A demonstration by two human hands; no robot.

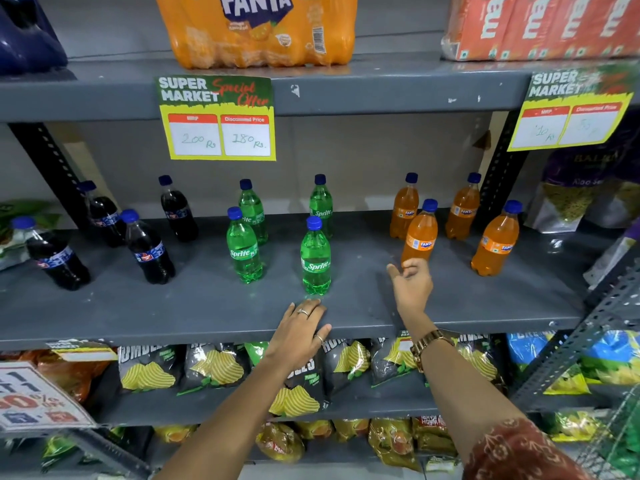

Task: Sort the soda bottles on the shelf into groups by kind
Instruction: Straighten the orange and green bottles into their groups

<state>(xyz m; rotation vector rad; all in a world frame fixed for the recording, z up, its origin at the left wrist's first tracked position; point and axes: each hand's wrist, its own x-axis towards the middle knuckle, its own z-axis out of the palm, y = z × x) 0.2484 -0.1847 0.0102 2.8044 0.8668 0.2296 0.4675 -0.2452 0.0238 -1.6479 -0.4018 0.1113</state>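
On the grey shelf [207, 306] stand three groups of blue-capped bottles. Several dark cola bottles [149, 247] are at the left, several green Sprite bottles [315, 259] in the middle, several orange Fanta bottles [497, 244] at the right. My left hand [301, 329] lies flat on the shelf's front edge, just below the nearest Sprite bottle, holding nothing. My right hand [412, 284] hovers with fingers loosely apart at the base of the nearest Fanta bottle [419, 233]; whether it touches the bottle is unclear.
An upper shelf [381, 88] carries a Fanta multipack [256, 29] and orange cartons [540, 26], with yellow price cards [218, 119] hanging down. Chip bags [214, 367] fill the shelf below. Snack packets [575, 199] sit beyond the right upright [498, 188].
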